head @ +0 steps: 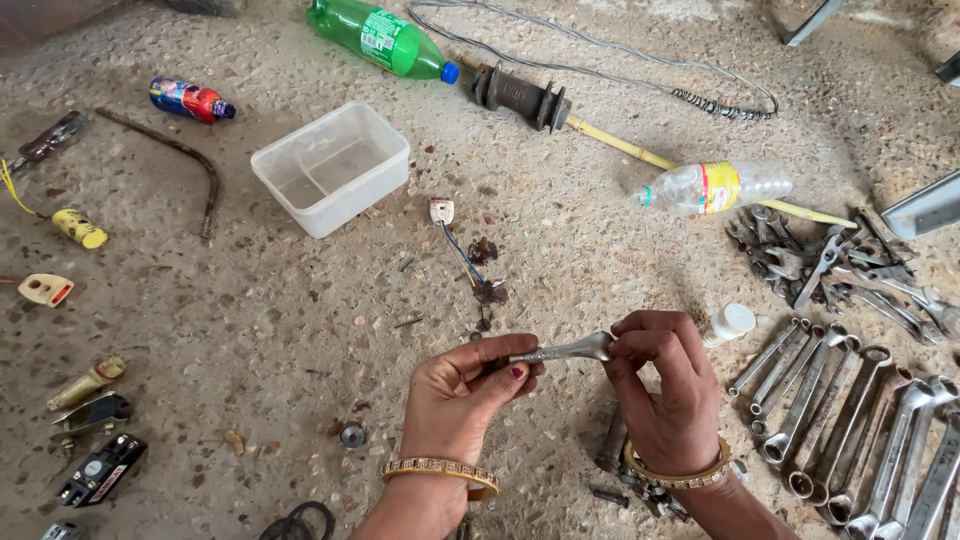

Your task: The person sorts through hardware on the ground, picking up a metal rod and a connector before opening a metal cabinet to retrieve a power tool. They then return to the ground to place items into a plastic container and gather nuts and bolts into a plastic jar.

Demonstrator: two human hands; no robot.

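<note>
Small grey metal spanner [560, 351] held level above the speckled concrete floor [300, 320], pinched at one end by left hand [462, 392], at the other by right hand [668, 385]. Row of long steel spanners [850, 420] lies right. Clear plastic tub [331, 167] and green plastic bottle [380, 38] lie beyond, well apart.

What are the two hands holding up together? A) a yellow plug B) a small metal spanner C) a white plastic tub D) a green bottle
B: the left hand and the right hand each pinch one end of a small metal spanner above the floor, while the green bottle and the white plastic tub lie apart on the ground, untouched.
</note>
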